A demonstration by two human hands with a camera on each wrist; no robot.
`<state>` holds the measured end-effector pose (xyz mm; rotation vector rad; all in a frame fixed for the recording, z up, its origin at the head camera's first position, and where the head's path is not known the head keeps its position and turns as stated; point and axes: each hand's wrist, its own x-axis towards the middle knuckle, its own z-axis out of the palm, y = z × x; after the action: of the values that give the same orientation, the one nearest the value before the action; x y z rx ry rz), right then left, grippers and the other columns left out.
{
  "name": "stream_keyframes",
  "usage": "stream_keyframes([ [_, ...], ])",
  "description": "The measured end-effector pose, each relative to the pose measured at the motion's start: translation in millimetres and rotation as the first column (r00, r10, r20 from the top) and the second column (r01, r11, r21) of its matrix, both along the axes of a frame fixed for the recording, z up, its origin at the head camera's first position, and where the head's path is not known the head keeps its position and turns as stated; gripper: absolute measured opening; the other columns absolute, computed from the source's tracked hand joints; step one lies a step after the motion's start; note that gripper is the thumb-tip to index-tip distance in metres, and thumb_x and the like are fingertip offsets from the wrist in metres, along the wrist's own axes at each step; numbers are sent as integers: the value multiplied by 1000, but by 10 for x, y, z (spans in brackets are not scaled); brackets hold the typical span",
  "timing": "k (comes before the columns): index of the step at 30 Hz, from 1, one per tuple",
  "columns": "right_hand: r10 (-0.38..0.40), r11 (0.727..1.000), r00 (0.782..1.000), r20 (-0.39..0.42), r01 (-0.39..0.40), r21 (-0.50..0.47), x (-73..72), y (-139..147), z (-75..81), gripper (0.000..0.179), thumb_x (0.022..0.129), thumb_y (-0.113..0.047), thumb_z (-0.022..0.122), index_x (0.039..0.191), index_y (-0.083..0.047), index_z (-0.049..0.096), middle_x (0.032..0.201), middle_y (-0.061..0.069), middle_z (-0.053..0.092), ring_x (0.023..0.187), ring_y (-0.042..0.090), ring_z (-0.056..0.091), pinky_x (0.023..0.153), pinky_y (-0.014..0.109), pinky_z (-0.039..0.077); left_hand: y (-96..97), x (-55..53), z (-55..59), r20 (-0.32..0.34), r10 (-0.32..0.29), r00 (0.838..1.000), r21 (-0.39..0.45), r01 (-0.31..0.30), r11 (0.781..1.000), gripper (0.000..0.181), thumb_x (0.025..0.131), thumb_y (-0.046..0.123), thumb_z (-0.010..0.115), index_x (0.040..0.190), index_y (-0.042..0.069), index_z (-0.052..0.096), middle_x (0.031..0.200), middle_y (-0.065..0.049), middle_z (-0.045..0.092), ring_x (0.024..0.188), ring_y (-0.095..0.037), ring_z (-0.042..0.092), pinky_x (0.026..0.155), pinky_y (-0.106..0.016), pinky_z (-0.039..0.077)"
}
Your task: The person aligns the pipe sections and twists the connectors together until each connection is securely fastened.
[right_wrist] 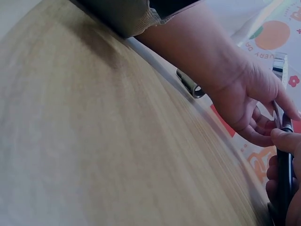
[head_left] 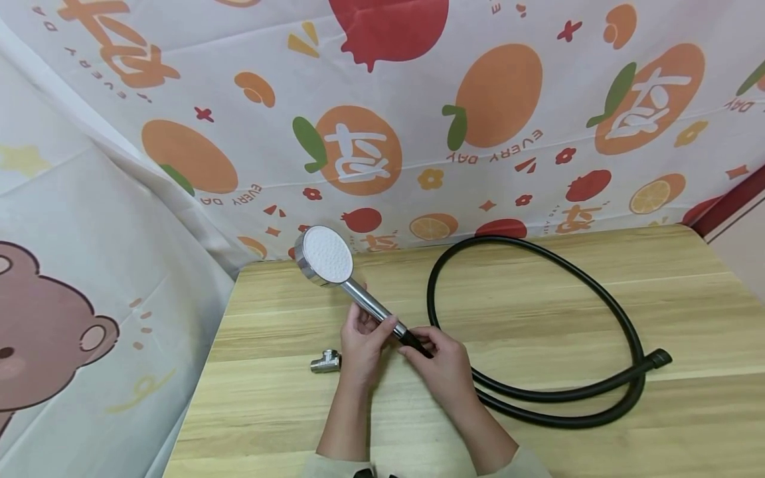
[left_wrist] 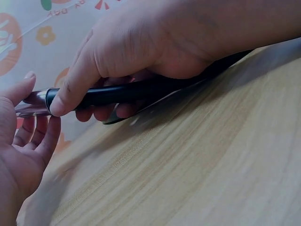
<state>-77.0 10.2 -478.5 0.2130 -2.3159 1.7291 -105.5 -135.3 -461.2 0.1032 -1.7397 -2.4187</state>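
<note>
A chrome shower head (head_left: 327,255) with a white spray face points up and to the left in the head view. My left hand (head_left: 362,342) grips the lower part of its silver handle (head_left: 372,305). My right hand (head_left: 445,365) holds the black end of the shower hose (head_left: 416,344) right at the bottom of that handle. In the left wrist view the hose's black end (left_wrist: 127,92) lines up with the silver handle, the right thumb and fingers around it. The right wrist view shows the left hand (right_wrist: 249,101) with thumb and fingers about the handle.
The black hose (head_left: 603,299) lies in a big loop on the right of the wooden table (head_left: 269,425), its other end fitting (head_left: 660,358) pointing right. A small chrome tee fitting (head_left: 326,362) lies left of my left hand. A fruit-printed curtain (head_left: 418,86) hangs behind the table.
</note>
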Motion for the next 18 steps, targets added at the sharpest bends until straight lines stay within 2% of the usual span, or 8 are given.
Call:
stream_keyframes([
  [7,-46,997,997,-62,50,66,3,3,-7,27,74,-16,87,95,-20,72,78,-10,66,67,3,59,58,21,52,28,-20,-13,9,73,997,86,-73,994,66,76,-17,72,136,-8,45,88,-2,67,77,-11,68,72,-23,59],
  [11,-45,994,997,-69,51,101,11,5,1,25,77,-20,85,97,-21,72,78,-10,67,67,2,59,58,21,50,22,-19,-3,18,69,997,120,-71,990,67,76,-19,70,137,-5,45,89,-2,70,80,-14,69,76,-25,59],
  [18,-24,989,998,-59,32,145,13,7,4,21,82,-28,80,101,-22,72,78,-11,66,66,2,56,56,20,47,-5,-3,7,5,27,1000,126,-27,992,68,81,-16,67,142,-7,38,91,-3,71,85,-17,71,80,-27,59],
])
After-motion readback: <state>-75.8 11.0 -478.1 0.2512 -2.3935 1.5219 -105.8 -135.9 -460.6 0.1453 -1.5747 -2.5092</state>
